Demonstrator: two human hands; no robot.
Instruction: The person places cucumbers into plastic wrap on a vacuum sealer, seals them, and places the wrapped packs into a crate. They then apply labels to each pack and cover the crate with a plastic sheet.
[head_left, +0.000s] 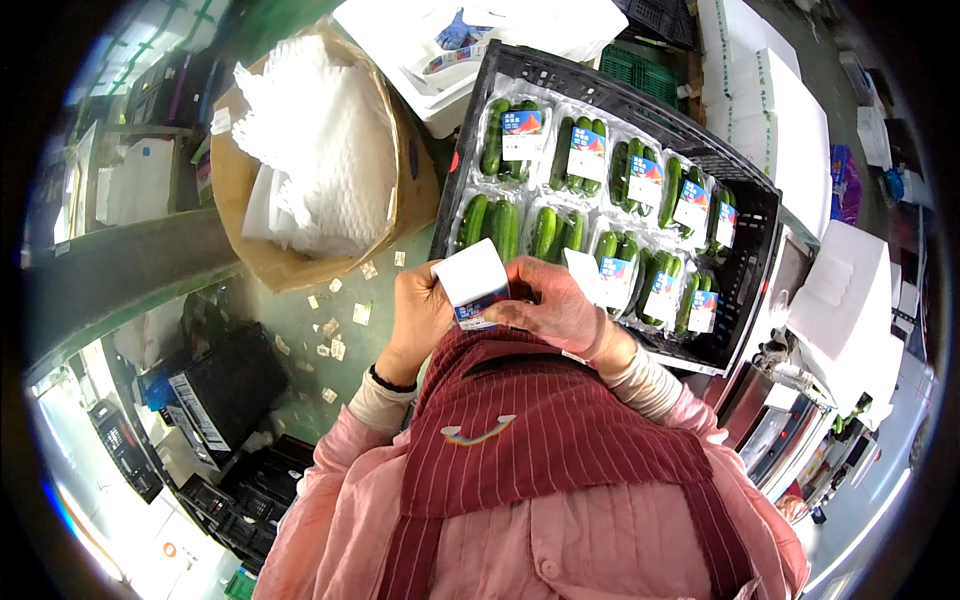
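My left hand (421, 313) holds a roll of printed labels (471, 271) in front of the apron, its white side facing up. My right hand (556, 306) has its thumb on the blue and red printed label (480, 307) at the roll's near side, fingers bent behind. Just beyond both hands is a black plastic crate (459, 176) of clear-wrapped cucumber packs in two rows. Labels lie on the far-row packs, such as this cucumber pack (577, 156). At the near row's left, one cucumber pack (504, 225) shows bare film. A white piece (583, 271) beside my right knuckles is partly hidden.
Left of the crate stands a brown paper-lined container (417, 195) with white foam netting (330, 150). White foam boxes (795, 127) are stacked at right, and a white foam box (420, 60) stands behind. Paper scraps (361, 313) litter the green floor.
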